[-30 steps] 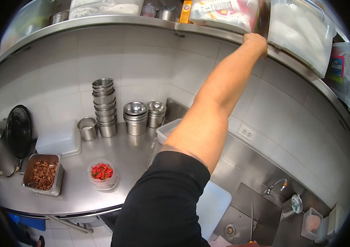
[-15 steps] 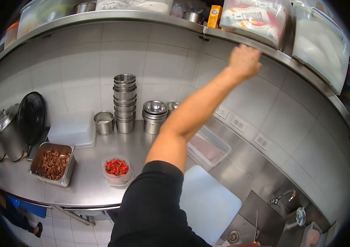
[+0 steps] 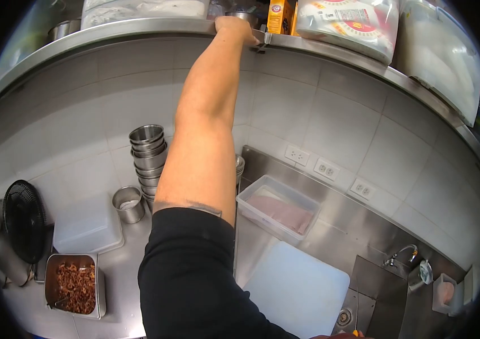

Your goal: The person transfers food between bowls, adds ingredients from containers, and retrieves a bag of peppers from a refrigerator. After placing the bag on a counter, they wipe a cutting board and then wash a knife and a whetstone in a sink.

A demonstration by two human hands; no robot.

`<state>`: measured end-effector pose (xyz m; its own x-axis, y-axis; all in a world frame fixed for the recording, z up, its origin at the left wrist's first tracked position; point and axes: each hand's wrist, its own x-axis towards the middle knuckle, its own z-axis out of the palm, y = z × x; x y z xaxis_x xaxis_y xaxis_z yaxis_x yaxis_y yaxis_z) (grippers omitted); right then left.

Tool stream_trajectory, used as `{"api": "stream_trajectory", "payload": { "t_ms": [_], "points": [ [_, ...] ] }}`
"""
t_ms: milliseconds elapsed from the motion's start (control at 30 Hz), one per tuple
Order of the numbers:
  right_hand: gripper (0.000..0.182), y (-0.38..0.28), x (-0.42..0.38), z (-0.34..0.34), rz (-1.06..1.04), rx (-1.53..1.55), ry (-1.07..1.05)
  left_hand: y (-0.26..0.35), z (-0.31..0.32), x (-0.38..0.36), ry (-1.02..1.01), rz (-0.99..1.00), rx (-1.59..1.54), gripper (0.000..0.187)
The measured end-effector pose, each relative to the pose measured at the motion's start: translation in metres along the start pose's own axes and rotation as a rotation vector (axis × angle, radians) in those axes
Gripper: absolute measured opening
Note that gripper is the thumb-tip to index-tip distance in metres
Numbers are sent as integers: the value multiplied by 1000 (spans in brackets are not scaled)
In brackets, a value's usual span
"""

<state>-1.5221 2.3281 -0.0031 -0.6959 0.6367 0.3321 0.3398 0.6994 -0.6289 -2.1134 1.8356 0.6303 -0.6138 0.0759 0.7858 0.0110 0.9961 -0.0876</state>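
My left hand is raised at the front edge of the upper metal shelf, right in front of a small metal pot. Its back faces me and most of its fingers are hidden, so I cannot tell whether it grips anything. To its right stands an orange box. At the bottom edge a sliver of my right hand shows, around the yellow-orange handle of a thin knife seen edge-on over the sink. A pale blue cutting board lies beside it on the counter.
A clear tub of pinkish meat sits behind the board. Stacked metal containers, a small metal pot, a plastic box and a pan of brown food stand left. A faucet rises at right; bins line the shelf.
My left hand has moved left along the shelf, from below the large clear bin to the small metal pot. The view has shifted, and my arm now covers the bowl of red chilies.
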Motion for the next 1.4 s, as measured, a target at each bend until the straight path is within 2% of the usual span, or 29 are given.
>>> {"api": "stream_trajectory", "payload": {
  "t_ms": [33, 100, 233, 267, 367, 500, 633, 733, 767, 800, 833, 867, 900, 933, 967, 1000, 1067, 1133, 1167, 1200, 1333, 1400],
  "points": [
    [54, -4, -4, -2, -308, -115, 99, -1, -3, 2, -59, 7, 40, 72],
    [55, -37, 7, -4, -442, -210, 80, -6, -6, 2, -108, -5, 79, 71],
    [59, -101, 31, -17, 372, -67, -295, -3, 9, 8, -30, 11, 77, 63],
    [60, -100, 27, -18, 578, -5, -371, -3, 14, 3, 75, 60, 111, 56],
    [58, -39, 25, 20, 440, 249, -24, -6, 29, -10, 318, 133, 139, 47],
    [61, -84, 27, 10, 506, 225, -11, -8, 36, -13, 392, 208, 126, 46],
    [64, -60, 17, 15, 549, 117, -11, -1, 37, -23, 416, 179, 95, 51],
    [64, -50, 3, 15, 411, 29, 56, 3, 35, -31, 425, 170, 129, 59],
    [65, -40, 1, 15, 360, 51, 62, 5, 34, -34, 486, 189, 218, 56],
    [66, -28, -8, 18, 338, 73, 57, 5, 30, -31, 442, 222, 245, 54],
    [66, -23, -13, 14, 428, 140, 6, -8, 46, -13, 523, 344, 239, 53],
    [58, -32, -19, 9, 394, -24, 88, -12, 48, -1, 418, 311, 287, 59],
    [56, -31, -23, 4, 403, -26, 126, -24, 66, 24, 422, 324, 347, 61],
    [53, -30, -26, -4, 346, 8, 202, -18, 64, 28, 353, 257, 412, 59],
    [50, -32, -32, -11, 383, -44, 223, -53, 114, 88, 424, 269, 471, 67],
    [49, -47, -32, -26, 500, -59, 217, -42, 110, 85, 361, 236, 492, 71],
    [48, -34, -45, -33, 477, 9, 351, -36, 93, 73, 249, 140, 528, 77],
    [50, -42, -59, -45, 667, -48, 385, -58, 130, 107, 332, 158, 449, 80],
    [51, -37, -68, -47, 663, -78, 407, -50, 114, 102, 175, 196, 331, 74],
    [52, -32, -76, -48, 656, -108, 434, -48, 113, 103, 155, 192, 297, 75],
    [53, -30, -101, -56, 794, -219, 427, -30, 112, 100, 185, 179, 321, 76],
    [52, -19, -116, -51, 800, -301, 408, -24, 109, 98, 189, 172, 311, 77]
  ]
}}
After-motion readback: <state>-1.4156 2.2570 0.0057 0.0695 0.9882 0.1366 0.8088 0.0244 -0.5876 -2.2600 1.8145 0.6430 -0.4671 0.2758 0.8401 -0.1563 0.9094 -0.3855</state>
